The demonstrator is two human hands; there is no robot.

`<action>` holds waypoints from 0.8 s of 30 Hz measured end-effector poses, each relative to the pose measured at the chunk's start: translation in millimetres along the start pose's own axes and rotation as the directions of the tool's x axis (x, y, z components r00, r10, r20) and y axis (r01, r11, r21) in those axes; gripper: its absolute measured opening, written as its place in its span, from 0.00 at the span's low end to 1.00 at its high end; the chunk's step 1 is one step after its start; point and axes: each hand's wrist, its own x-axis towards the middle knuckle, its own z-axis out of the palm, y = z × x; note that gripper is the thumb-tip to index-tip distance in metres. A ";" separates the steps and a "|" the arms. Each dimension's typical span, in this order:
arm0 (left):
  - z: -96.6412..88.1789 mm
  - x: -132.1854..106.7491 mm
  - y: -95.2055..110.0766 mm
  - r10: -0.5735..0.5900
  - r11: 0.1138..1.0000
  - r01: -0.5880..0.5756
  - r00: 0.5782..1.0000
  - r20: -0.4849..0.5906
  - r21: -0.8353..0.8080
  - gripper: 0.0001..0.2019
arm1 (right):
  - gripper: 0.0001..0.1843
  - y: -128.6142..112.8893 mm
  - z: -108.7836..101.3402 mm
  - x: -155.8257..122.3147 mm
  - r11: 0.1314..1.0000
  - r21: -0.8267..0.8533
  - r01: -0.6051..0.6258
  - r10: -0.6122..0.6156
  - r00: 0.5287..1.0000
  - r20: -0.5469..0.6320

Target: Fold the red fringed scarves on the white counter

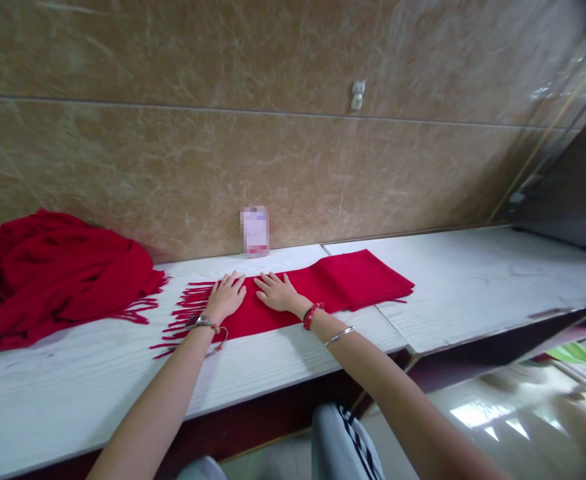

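Fingers [267, 284] lie flat and slightly apart on the red scarf [325, 283], gripping nothing: the left hand [227, 298] at its fringed end, the right hand [280, 295] just beside. The scarf lies layered along the white tabletop [473, 283]. Smoothing well, I'd judge, takes light, even palms and all 4 edges kept square. Leftward sits a heaped red cloth [63, 280]; behind, a pale upright card [256, 230], its markings too blurred to read.

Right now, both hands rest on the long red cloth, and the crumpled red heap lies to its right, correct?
Not quite: the head view shows the crumpled red heap left of the long red cloth. The left hand and right hand do rest on that cloth.
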 end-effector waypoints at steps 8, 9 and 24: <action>0.7 -1.1 -3.5 0.114 0.993 -0.115 0.980 0.161 -0.009 0.24 | 0.28 46.2 -9.0 -11.0 0.959 -0.043 -0.280 0.283 0.956 0.075; 1.5 -1.1 -3.9 0.110 0.994 -0.110 0.982 0.155 -0.009 0.24 | 0.28 53.3 -9.5 -11.9 0.945 -0.047 -0.322 0.325 0.944 0.063; -0.6 -9.6 -0.8 0.143 0.990 -0.143 0.985 0.098 -0.010 0.24 | 0.28 10.5 -1.5 -12.1 0.998 -0.036 -0.046 0.047 0.998 0.034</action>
